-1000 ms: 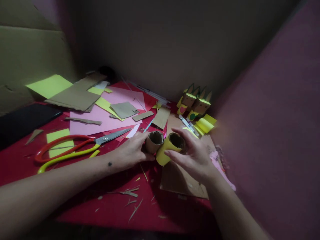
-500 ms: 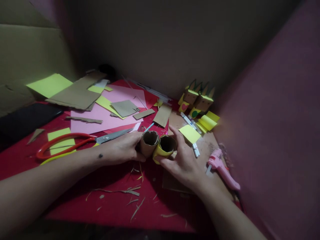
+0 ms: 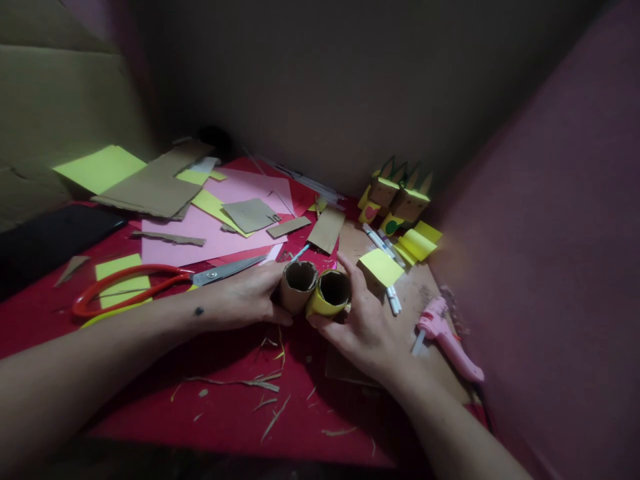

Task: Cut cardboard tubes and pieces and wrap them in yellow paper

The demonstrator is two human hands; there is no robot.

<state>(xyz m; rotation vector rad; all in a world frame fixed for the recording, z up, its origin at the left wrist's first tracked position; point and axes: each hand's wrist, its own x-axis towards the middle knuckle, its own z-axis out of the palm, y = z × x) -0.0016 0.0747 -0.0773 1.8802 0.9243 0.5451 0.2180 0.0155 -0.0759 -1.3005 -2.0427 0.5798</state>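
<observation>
Two short cardboard tubes stand side by side in the middle, their open ends facing up. My left hand (image 3: pixel 255 297) grips the plain brown tube (image 3: pixel 299 288) from its left side. The yellow-wrapped tube (image 3: pixel 325 305) is held in my right hand (image 3: pixel 357 310), thumb in front and fingers around its right side. The tubes nearly touch at their rims; whether they meet lower down I cannot tell. Left of my left hand lie large scissors (image 3: pixel 213 273) with red and yellow handles, their blades partly open.
Pink paper (image 3: pixel 175 240), cardboard pieces (image 3: pixel 155 183) and yellow sheets lie behind the scissors. At the back right stand small decorated cardboard figures (image 3: pixel 410 203), near markers (image 3: pixel 377 240). A pink glue gun (image 3: pixel 450 343) lies at the right. Thin scraps litter the red table (image 3: pixel 225 420).
The view has shifted very slightly. Both hands keep their hold on the tubes, which have hardly moved.
</observation>
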